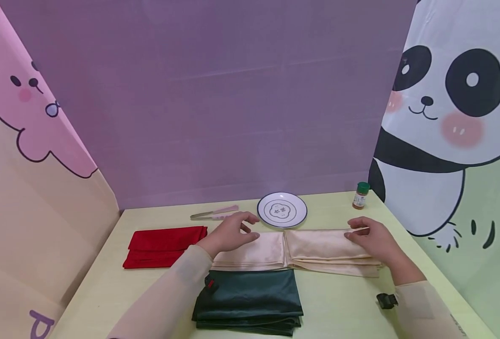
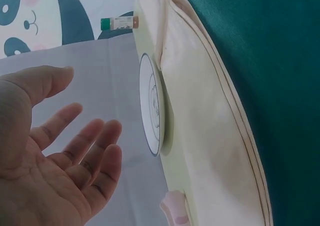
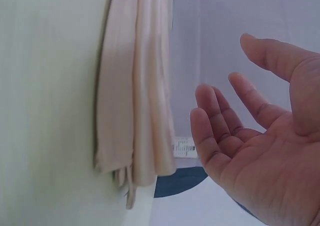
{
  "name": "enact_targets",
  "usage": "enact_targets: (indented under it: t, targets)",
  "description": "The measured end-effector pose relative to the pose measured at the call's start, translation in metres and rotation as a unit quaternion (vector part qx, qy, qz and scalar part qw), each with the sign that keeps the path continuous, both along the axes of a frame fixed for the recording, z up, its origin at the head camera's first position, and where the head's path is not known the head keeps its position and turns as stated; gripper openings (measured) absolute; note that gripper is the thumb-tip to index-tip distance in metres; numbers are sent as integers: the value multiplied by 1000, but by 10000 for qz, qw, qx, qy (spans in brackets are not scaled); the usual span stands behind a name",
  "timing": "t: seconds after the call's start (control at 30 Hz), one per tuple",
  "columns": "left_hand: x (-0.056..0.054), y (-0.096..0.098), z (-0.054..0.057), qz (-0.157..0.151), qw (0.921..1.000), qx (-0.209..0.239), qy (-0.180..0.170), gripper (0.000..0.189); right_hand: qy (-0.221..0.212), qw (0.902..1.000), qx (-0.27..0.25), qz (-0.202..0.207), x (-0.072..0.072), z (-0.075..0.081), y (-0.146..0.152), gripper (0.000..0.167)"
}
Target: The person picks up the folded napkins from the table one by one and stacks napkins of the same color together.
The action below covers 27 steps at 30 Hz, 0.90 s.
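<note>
Folded cream satin cloth [image 1: 328, 245] lies across the table in two side-by-side sections with a crease between them. My left hand [image 1: 233, 230] hovers over the left section, fingers loosely bent and thumb apart, holding nothing. Over the right end is my right hand [image 1: 372, 240], also with relaxed, spread fingers and nothing in its grasp. In the right wrist view the layered edge of the cream cloth [image 3: 117, 96] hangs in loose folds beside the palm. A dark green folded cloth [image 1: 250, 296] lies in front of the cream one, nearer to me.
Left of the cream cloth is a folded red cloth [image 1: 162, 247]. Behind stand a white plate [image 1: 281, 210] with a dark rim, pink-handled tongs [image 1: 203, 215] and a small green-capped bottle [image 1: 360, 200]. A purple backdrop [image 1: 233, 103] rises along the table's far edge.
</note>
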<state>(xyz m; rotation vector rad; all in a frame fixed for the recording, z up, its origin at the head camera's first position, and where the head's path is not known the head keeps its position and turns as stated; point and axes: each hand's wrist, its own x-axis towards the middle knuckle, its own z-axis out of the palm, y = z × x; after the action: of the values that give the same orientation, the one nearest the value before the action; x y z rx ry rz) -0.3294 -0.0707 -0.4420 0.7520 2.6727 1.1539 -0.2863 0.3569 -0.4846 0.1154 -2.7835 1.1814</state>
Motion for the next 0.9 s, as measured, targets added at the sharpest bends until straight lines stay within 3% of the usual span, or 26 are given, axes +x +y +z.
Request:
enact_targets:
  t: [0.4,0.6,0.9]
  targets:
    - [-9,27,-5,-234,9997,-24,37,42,-323,9990,139,-280,2,-13,21,55]
    - [-11,36,-9,-280,9996,-12,-77,42,-403,9981,372,-298,1,-15,32,56]
    - [-17,51,-18,-342,9992,-229,22,44,-394,9975,552,-194,-4,-20,48,58]
